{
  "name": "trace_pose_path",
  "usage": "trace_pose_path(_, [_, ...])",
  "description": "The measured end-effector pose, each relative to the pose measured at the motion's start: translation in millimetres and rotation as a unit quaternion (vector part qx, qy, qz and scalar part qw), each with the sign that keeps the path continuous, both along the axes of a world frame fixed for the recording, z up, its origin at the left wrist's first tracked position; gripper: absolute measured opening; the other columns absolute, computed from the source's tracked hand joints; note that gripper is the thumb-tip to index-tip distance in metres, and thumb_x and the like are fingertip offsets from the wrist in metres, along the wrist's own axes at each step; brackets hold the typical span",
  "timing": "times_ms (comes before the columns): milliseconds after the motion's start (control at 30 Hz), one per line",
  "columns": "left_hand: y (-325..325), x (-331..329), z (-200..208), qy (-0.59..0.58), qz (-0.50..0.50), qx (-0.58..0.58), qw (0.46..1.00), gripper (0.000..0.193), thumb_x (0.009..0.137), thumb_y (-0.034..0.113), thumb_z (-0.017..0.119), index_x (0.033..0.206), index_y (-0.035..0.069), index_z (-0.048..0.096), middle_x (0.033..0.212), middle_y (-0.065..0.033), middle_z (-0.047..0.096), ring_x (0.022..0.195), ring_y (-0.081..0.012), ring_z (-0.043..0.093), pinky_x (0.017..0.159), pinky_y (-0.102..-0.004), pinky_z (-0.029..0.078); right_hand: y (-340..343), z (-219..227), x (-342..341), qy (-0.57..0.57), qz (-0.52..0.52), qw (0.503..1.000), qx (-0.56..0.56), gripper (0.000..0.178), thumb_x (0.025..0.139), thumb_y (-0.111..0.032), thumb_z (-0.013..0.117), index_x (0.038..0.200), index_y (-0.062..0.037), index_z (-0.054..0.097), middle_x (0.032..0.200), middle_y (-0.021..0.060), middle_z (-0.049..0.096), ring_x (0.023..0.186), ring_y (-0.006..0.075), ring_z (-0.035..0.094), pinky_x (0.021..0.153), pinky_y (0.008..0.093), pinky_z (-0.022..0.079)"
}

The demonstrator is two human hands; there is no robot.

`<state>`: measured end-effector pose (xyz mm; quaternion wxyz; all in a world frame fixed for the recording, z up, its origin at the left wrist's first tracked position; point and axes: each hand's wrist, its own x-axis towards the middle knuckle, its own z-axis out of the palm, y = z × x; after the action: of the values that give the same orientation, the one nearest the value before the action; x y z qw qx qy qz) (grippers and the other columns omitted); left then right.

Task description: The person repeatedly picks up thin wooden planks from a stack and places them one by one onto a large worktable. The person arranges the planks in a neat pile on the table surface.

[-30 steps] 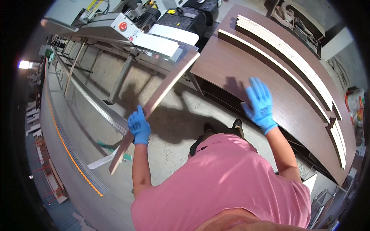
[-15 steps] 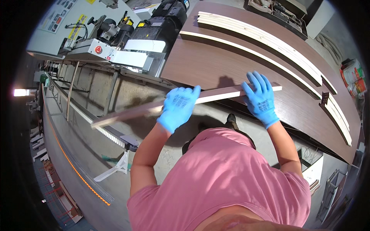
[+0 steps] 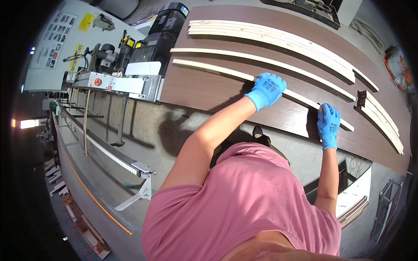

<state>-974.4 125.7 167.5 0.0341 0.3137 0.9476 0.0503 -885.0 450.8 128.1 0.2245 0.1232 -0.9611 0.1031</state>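
A long, pale wooden strip [image 3: 213, 69] lies lengthwise along the near part of a brown tabletop [image 3: 204, 89], or just above it. My left hand [image 3: 267, 90], in a blue glove, is closed over the strip near its middle. Toward the strip's right end, my right hand [image 3: 329, 125], gloved the same way, grips it with the fingers bent down. Just beyond runs another single strip [image 3: 261, 61], roughly parallel. Farther back, several strips [image 3: 274, 37] are laid side by side.
A shorter bundle of strips [image 3: 381, 117] rests at the table's right end beside a small dark slotted piece [image 3: 362, 99]. On the left stands a machine with a black motor [image 3: 150, 52] and a red button [image 3: 98, 81]. A roller rail [image 3: 117, 152] runs along the left.
Both hands have carried the strip forward and right, from in front of my body and across the table edge onto the tabletop. It now lines up with the other strips.
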Motion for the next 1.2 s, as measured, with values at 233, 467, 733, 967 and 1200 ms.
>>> trace_pose_path(233, [-24.7, -5.6, -30.6, 0.245, 0.058, 0.145, 0.957, 0.047, 0.077, 0.031, 0.089, 0.122, 0.019, 0.079, 0.142, -0.0087, 0.062, 0.142, -0.0378, 0.05, 0.12, -0.0563, 0.04, 16.4, -14.7, -24.4, 0.059, 0.012, 0.998, 0.0, 0.028, 0.094, -0.015, 0.077, 0.121, -0.0119, 0.071, 0.117, 0.0131, 0.074, 0.109, 0.0391, 0.068, 0.098, 0.0502, 0.054])
trace_pose_path(467, [-50.2, -24.4, -43.8, 0.274, 0.089, 0.161, 0.944, 0.05, 0.078, 0.033, 0.093, 0.125, 0.021, 0.079, 0.168, -0.0154, 0.041, 0.158, -0.045, 0.031, 0.127, -0.0618, 0.029, -18.9, 13.2, -53.4, 0.069, 0.018, 0.996, 0.058, 0.024, 0.098, -0.022, 0.076, 0.119, -0.0103, 0.072, 0.121, 0.0125, 0.074, 0.116, 0.0366, 0.068, 0.106, 0.0502, 0.053])
trace_pose_path(733, [-72.6, -47.7, -18.7, 0.204, 0.117, 0.11, 0.966, 0.104, 0.086, 0.058, 0.084, 0.17, 0.016, 0.038, 0.176, -0.0225, 0.029, 0.164, -0.0468, 0.022, 0.134, -0.0653, 0.011, -46.2, 44.1, -92.9, 0.006, 0.095, 0.995, 0.033, 0.08, 0.075, -0.024, 0.093, 0.145, -0.0104, 0.058, 0.165, 0.0203, 0.048, 0.153, 0.0402, 0.045, 0.125, 0.0527, 0.04])
trace_pose_path(967, [-78.6, -72.5, -17.4, 0.066, 0.125, 0.021, 0.99, 0.07, 0.088, 0.058, 0.081, 0.144, 0.019, 0.065, 0.129, -0.0083, 0.068, 0.135, -0.0304, 0.057, 0.131, -0.0577, 0.023, -68.3, 19.8, -127.8, -0.107, 0.099, 0.988, 0.05, 0.059, 0.084, -0.016, 0.083, 0.137, -0.0141, 0.057, 0.115, 0.0143, 0.07, 0.111, 0.0387, 0.065, 0.102, 0.0501, 0.05])
trace_pose_path(1200, [-69.3, -72.1, -8.6, 0.062, 0.16, -0.007, 0.985, 0.065, 0.086, 0.063, 0.081, 0.131, 0.018, 0.067, 0.123, -0.01, 0.07, 0.127, -0.03, 0.062, 0.13, -0.0561, 0.023, -57.2, 15.7, -134.1, -0.12, 0.134, 0.983, 0.047, 0.066, 0.084, -0.013, 0.08, 0.145, -0.0105, 0.056, 0.123, 0.0168, 0.07, 0.114, 0.0412, 0.065, 0.103, 0.0514, 0.049])
